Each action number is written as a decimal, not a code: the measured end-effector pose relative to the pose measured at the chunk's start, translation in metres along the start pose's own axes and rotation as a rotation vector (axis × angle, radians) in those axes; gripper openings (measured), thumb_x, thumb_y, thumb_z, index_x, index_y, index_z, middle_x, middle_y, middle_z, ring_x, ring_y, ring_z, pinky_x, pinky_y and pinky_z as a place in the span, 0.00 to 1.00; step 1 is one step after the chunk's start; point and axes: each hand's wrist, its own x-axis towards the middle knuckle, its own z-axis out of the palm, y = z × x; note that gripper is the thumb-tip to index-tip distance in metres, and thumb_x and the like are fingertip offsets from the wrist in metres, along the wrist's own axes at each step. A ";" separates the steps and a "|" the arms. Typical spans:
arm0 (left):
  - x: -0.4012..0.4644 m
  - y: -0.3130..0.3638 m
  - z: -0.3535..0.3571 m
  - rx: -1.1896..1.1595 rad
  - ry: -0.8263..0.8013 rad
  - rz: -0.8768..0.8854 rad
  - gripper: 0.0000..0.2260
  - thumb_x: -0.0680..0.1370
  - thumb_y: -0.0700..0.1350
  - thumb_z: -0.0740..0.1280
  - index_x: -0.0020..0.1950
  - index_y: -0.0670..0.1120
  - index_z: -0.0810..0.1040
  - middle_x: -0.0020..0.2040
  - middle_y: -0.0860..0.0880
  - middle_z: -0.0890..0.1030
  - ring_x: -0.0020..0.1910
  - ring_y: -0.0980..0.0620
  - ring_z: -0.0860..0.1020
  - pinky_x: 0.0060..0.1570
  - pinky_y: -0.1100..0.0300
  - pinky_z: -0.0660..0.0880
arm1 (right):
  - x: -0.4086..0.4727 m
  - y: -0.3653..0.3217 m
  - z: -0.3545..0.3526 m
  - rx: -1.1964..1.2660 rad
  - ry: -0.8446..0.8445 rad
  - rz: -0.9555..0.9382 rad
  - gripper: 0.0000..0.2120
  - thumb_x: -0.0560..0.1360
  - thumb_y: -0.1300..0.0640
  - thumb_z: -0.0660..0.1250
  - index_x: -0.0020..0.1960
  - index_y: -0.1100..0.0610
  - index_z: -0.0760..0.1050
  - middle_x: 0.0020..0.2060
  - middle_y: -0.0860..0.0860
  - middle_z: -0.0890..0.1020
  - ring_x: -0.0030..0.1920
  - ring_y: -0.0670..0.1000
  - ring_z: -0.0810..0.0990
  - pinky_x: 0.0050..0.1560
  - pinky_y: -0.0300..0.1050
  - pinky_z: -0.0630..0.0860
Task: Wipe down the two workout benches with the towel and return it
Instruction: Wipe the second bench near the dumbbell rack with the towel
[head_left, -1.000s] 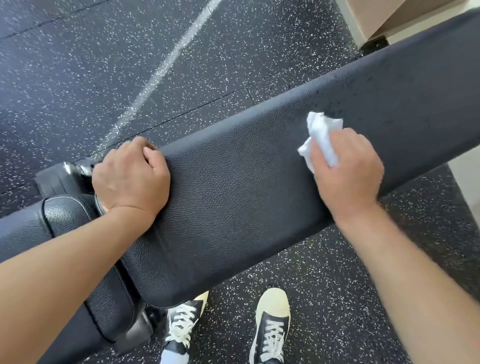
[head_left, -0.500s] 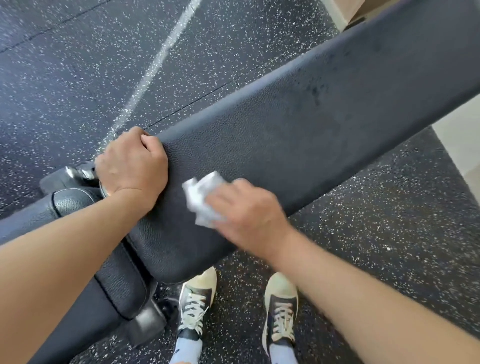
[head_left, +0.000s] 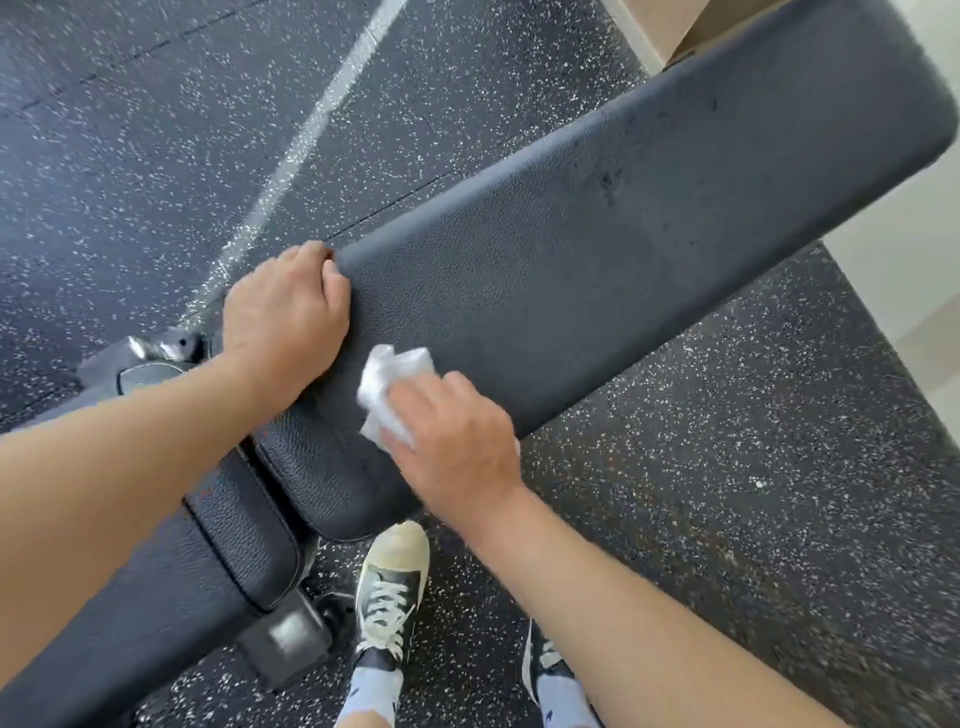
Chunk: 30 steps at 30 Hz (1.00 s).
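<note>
A black padded workout bench runs diagonally from lower left to upper right. My right hand holds a crumpled white towel and presses it on the near end of the long back pad. My left hand grips the far corner of that same pad, fingers curled over its edge. The shorter seat pad lies at lower left under my left forearm.
Black speckled rubber floor surrounds the bench, with a white line across it. My two sneakers stand beside the bench's near edge. A tan box and pale wall sit at the upper right.
My right hand has swept the towel from the middle of the back pad leftward to its near end. My left hand has kept its grip on the pad corner.
</note>
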 end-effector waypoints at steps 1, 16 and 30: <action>0.001 -0.001 0.000 0.000 -0.010 0.053 0.13 0.84 0.51 0.52 0.53 0.45 0.73 0.49 0.40 0.81 0.48 0.35 0.78 0.45 0.44 0.71 | -0.010 -0.021 0.004 0.037 -0.006 -0.062 0.08 0.74 0.53 0.70 0.53 0.53 0.80 0.44 0.51 0.82 0.34 0.53 0.72 0.28 0.47 0.70; 0.030 0.053 0.003 -0.096 -0.149 0.184 0.21 0.83 0.56 0.52 0.70 0.47 0.67 0.66 0.40 0.77 0.63 0.37 0.76 0.60 0.42 0.72 | 0.010 0.238 -0.063 -0.076 0.172 0.505 0.17 0.82 0.42 0.61 0.52 0.56 0.75 0.46 0.55 0.79 0.46 0.62 0.77 0.39 0.51 0.68; 0.125 0.150 0.027 -0.147 -0.081 -0.105 0.19 0.79 0.52 0.54 0.37 0.40 0.71 0.37 0.41 0.75 0.40 0.39 0.74 0.44 0.53 0.69 | -0.030 0.071 -0.026 0.175 0.063 0.006 0.11 0.73 0.48 0.76 0.49 0.52 0.78 0.38 0.50 0.78 0.35 0.54 0.73 0.28 0.47 0.72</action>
